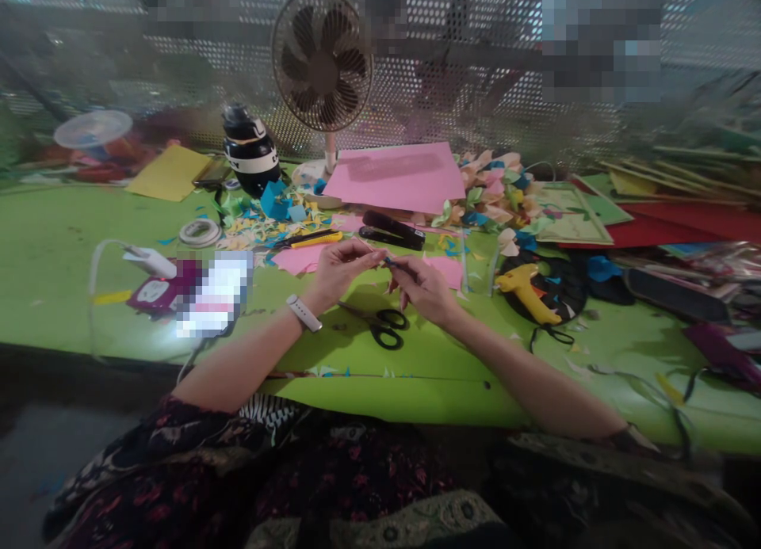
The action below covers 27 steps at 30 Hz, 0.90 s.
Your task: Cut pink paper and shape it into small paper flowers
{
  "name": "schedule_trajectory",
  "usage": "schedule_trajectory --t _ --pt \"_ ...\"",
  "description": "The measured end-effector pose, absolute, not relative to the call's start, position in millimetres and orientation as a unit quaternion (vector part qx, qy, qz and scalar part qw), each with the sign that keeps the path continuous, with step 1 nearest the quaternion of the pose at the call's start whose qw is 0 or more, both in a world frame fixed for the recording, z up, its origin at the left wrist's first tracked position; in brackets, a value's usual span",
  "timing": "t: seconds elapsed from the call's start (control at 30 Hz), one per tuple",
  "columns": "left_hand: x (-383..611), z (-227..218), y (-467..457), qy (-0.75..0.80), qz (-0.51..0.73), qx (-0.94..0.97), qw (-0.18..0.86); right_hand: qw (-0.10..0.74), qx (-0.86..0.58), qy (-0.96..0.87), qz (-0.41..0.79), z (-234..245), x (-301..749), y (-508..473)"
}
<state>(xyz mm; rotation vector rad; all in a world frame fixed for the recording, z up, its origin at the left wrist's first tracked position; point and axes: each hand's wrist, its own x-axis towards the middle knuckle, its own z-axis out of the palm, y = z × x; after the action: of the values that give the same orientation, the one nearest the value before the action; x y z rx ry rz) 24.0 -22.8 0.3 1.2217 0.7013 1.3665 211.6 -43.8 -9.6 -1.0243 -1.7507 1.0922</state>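
Both hands meet over the green table (452, 402). My left hand (345, 268), with a white watch band at the wrist, is closed in a pinch at a small dark blue piece (388, 261), perhaps paper; its kind is too small to make out. From the other side my right hand (423, 287) pinches the same piece, its fingers curled. Scissors with black handles (389, 329) lie just below the hands, blades partly behind the left wrist. Beyond the fingers are a black stapler (392, 230), pink paper scraps (300, 259) and a yellow-and-black cutter knife (315, 238).
A yellow glue gun (532, 291) rests on a black round holder at right. Paper flowers (491, 188), a pink sheet (398, 173) and a fan (323, 66) stand behind. Leftward are a black bottle (253, 157), a tape roll (200, 233) and a lit phone (217, 295) with a cable.
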Motion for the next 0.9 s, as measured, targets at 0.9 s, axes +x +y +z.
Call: schedule_trajectory --t 0.9 --pt "17 2 -12 0.303 0.631 0.414 0.582 0.339 -0.368 -0.680 0.536 -4 213 -45"
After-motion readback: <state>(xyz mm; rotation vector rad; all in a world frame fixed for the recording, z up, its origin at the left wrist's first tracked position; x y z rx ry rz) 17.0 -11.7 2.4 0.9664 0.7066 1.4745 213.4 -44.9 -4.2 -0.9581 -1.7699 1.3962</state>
